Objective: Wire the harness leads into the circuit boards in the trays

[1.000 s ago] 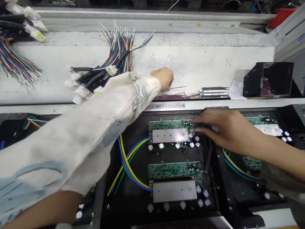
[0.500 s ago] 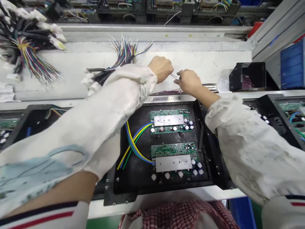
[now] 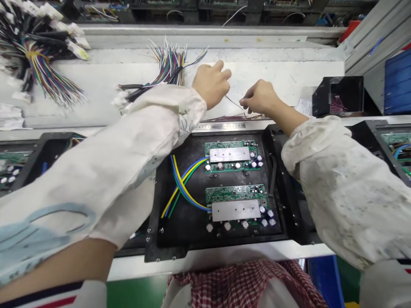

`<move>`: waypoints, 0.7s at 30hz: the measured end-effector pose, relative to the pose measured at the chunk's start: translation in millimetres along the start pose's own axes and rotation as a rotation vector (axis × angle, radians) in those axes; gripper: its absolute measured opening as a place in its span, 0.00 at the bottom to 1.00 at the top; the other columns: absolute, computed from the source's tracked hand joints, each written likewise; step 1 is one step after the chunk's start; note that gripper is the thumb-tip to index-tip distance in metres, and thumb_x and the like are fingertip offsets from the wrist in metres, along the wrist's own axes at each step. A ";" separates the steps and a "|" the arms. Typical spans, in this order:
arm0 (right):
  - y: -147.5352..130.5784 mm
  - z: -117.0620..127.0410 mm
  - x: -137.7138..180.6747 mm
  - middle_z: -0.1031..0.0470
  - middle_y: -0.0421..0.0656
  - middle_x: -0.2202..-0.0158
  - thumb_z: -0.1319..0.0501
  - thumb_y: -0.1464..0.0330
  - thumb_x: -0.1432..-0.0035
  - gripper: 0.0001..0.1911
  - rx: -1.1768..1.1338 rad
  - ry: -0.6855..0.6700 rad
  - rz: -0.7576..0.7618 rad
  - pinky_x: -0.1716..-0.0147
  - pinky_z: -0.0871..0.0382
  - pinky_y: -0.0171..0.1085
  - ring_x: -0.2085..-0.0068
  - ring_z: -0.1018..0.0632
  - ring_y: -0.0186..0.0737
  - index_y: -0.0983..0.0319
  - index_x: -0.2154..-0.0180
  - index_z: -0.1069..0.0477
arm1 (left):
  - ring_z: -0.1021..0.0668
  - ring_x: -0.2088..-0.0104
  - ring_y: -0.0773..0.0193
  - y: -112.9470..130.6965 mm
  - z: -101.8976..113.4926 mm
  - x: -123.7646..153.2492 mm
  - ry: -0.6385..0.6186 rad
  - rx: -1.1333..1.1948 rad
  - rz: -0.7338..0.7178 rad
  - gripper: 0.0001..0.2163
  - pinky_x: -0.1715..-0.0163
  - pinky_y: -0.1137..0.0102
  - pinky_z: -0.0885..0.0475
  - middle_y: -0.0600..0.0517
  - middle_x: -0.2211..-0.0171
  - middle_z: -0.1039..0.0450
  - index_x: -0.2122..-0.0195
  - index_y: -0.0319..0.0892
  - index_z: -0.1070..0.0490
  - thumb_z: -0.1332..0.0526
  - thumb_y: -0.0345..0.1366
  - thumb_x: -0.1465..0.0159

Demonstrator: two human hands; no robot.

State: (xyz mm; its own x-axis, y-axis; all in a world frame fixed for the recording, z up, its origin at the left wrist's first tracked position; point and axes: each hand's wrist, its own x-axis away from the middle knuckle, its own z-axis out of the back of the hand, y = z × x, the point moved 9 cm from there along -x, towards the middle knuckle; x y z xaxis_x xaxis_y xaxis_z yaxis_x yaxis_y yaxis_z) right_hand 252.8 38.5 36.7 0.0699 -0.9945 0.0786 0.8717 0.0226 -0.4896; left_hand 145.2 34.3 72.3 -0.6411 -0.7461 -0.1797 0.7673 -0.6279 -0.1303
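A thin dark wire spans the gap between my hands above the white shelf. My left hand is closed on one end, with its index finger lifted a little. At the other end, the fingertips of my right hand pinch the wire. Below them, more thin purplish-red wires lie along the shelf edge behind a steel ruler. Nearer me sits a black metal case with two green circuit boards, each bearing a silver heat plate. Blue, yellow and green cables curve from the boards.
Cable bundles with white connectors lie on the shelf, one beside my left forearm and a larger one at far left. A black bin holding purplish wires stands right, near a blue bin. Neighbouring cases flank the middle one.
My right hand has moved slightly right and up, and my left hand slightly left and up, so the gap between them is wider. The view has shifted a little.
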 end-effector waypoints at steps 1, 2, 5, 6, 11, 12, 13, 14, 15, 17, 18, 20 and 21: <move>2.0 2.5 -0.3 0.24 0.51 0.70 0.40 0.72 0.46 0.10 0.034 0.029 -0.017 0.63 0.32 0.39 0.70 0.26 0.36 0.73 0.66 0.24 | 0.34 0.54 0.58 -5.3 0.8 1.8 -0.003 -0.001 0.045 0.15 0.64 0.61 0.41 0.49 0.58 0.26 0.66 0.46 0.24 0.50 0.25 0.37; 1.7 5.1 0.9 0.24 0.50 0.69 0.39 0.72 0.46 0.09 0.069 0.057 -0.021 0.63 0.32 0.40 0.69 0.26 0.37 0.72 0.65 0.24 | 0.33 0.56 0.58 -8.4 0.6 4.3 -0.025 -0.025 0.075 0.15 0.65 0.60 0.40 0.49 0.58 0.26 0.66 0.47 0.24 0.50 0.25 0.37; -19.8 4.6 17.4 0.25 0.47 0.72 0.40 0.68 0.44 0.09 0.096 0.035 0.093 0.64 0.33 0.41 0.69 0.27 0.39 0.68 0.66 0.25 | 0.29 0.58 0.56 -1.2 5.3 17.9 -0.094 -0.133 0.079 0.16 0.68 0.60 0.39 0.47 0.59 0.26 0.61 0.47 0.24 0.51 0.27 0.36; -32.4 1.5 28.8 0.27 0.45 0.73 0.40 0.66 0.43 0.10 0.087 -0.007 0.165 0.65 0.34 0.40 0.69 0.28 0.39 0.67 0.68 0.25 | 0.29 0.57 0.55 6.0 10.4 25.1 -0.097 -0.148 0.063 0.16 0.68 0.60 0.38 0.46 0.58 0.26 0.59 0.45 0.24 0.52 0.28 0.36; -74.1 -17.4 116.3 0.31 0.40 0.80 0.38 0.68 0.47 0.08 -0.003 -0.219 0.365 0.69 0.37 0.37 0.74 0.31 0.35 0.65 0.74 0.25 | 0.25 0.58 0.55 53.2 41.8 86.0 -0.062 0.104 -0.017 0.13 0.64 0.62 0.33 0.44 0.57 0.26 0.58 0.40 0.23 0.47 0.31 0.37; -75.8 -23.6 135.2 0.29 0.40 0.79 0.38 0.69 0.46 0.07 -0.030 -0.269 0.381 0.70 0.37 0.37 0.74 0.30 0.35 0.65 0.74 0.24 | 0.25 0.59 0.57 60.7 46.6 101.4 -0.038 0.235 -0.015 0.11 0.62 0.64 0.32 0.46 0.59 0.25 0.61 0.40 0.22 0.45 0.30 0.38; -76.1 -30.9 153.4 0.27 0.40 0.77 0.38 0.69 0.46 0.06 -0.051 -0.318 0.400 0.70 0.37 0.36 0.73 0.29 0.34 0.64 0.72 0.24 | 0.24 0.61 0.60 67.2 47.2 116.7 -0.035 0.392 -0.005 0.10 0.61 0.67 0.31 0.48 0.63 0.24 0.64 0.41 0.21 0.43 0.29 0.40; -74.9 -38.2 169.7 0.26 0.40 0.75 0.38 0.70 0.47 0.05 -0.058 -0.351 0.419 0.70 0.37 0.35 0.73 0.28 0.34 0.63 0.72 0.23 | 0.23 0.63 0.63 72.3 43.5 131.2 -0.050 0.556 0.022 0.09 0.62 0.70 0.31 0.51 0.66 0.23 0.67 0.43 0.21 0.40 0.28 0.42; -72.5 -44.9 183.2 0.24 0.41 0.73 0.37 0.71 0.47 0.05 -0.055 -0.367 0.435 0.69 0.37 0.35 0.72 0.27 0.34 0.63 0.72 0.23 | 0.23 0.66 0.65 76.7 35.7 144.3 -0.084 0.712 0.063 0.07 0.63 0.72 0.30 0.53 0.69 0.22 0.69 0.44 0.20 0.38 0.28 0.44; -64.1 -55.8 200.5 0.23 0.41 0.71 0.37 0.73 0.48 0.04 -0.051 -0.352 0.430 0.69 0.36 0.34 0.71 0.26 0.35 0.62 0.71 0.23 | 0.22 0.70 0.67 83.0 11.8 166.2 -0.182 0.951 0.191 0.04 0.68 0.73 0.30 0.55 0.74 0.22 0.72 0.44 0.21 0.35 0.29 0.47; -58.6 -60.1 204.7 0.22 0.41 0.71 0.37 0.73 0.48 0.04 -0.057 -0.335 0.405 0.69 0.36 0.34 0.71 0.25 0.35 0.62 0.69 0.23 | 0.23 0.72 0.67 85.0 -1.6 175.0 -0.232 1.031 0.269 0.03 0.70 0.73 0.29 0.55 0.76 0.22 0.73 0.44 0.21 0.34 0.30 0.48; -48.7 -66.8 207.3 0.21 0.41 0.71 0.37 0.72 0.47 0.04 -0.093 -0.309 0.345 0.70 0.35 0.33 0.71 0.24 0.36 0.62 0.68 0.23 | 0.23 0.76 0.67 87.8 -24.8 188.8 -0.318 1.130 0.410 0.03 0.74 0.73 0.29 0.55 0.79 0.23 0.73 0.42 0.21 0.33 0.29 0.49; -45.3 -69.8 207.2 0.21 0.41 0.71 0.37 0.72 0.47 0.05 -0.110 -0.306 0.324 0.70 0.35 0.33 0.71 0.23 0.36 0.62 0.67 0.23 | 0.23 0.77 0.67 89.3 -32.1 193.1 -0.342 1.153 0.445 0.04 0.76 0.73 0.29 0.55 0.80 0.24 0.73 0.42 0.21 0.33 0.28 0.49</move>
State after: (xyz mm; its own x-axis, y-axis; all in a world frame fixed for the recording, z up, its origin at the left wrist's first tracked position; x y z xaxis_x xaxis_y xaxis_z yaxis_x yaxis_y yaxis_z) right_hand 193.9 -175.7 14.5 0.4849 -0.8614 0.1513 0.7259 0.2998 -0.6191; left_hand 90.4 -158.7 -5.3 -0.4369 -0.8512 0.2908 0.5681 -0.0104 0.8229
